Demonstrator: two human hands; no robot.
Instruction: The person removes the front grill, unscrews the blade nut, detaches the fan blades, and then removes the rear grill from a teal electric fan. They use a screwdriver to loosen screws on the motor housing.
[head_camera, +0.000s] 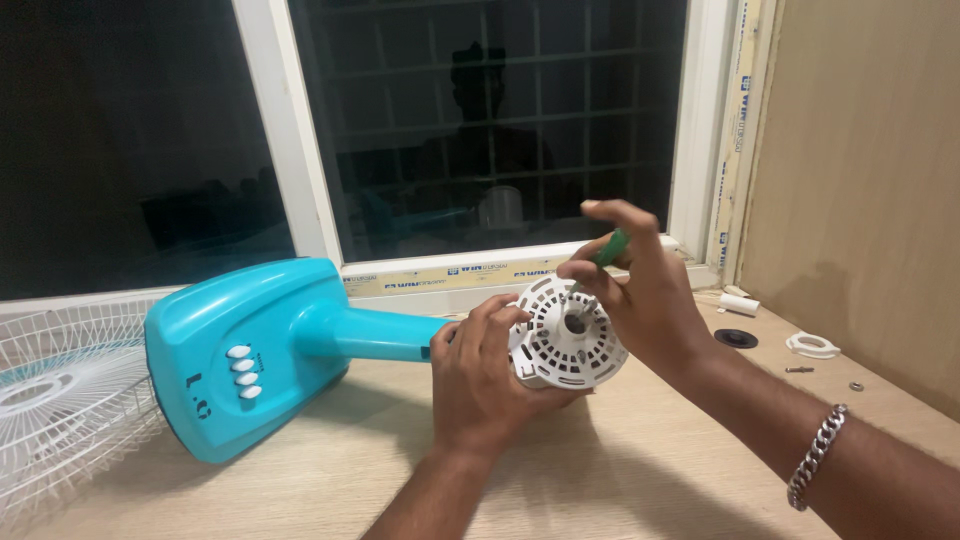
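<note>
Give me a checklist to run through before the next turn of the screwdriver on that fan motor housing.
1. Round white vented plastic motor housing held steady: ok, the left hand cups it from the side and below.
2. Green-handled screwdriver gripped: ok, the right hand pinches its handle.
3. Tip seated in a screw head: cannot tell, the fingers hide the tip.
4. Turquoise plastic fan base with white push buttons resting stable: ok, it lies on its side on the light wooden tabletop.
5. Loose parts clear of the work: ok, the white plastic ring, black washer and small screw lie apart to the right.
</note>
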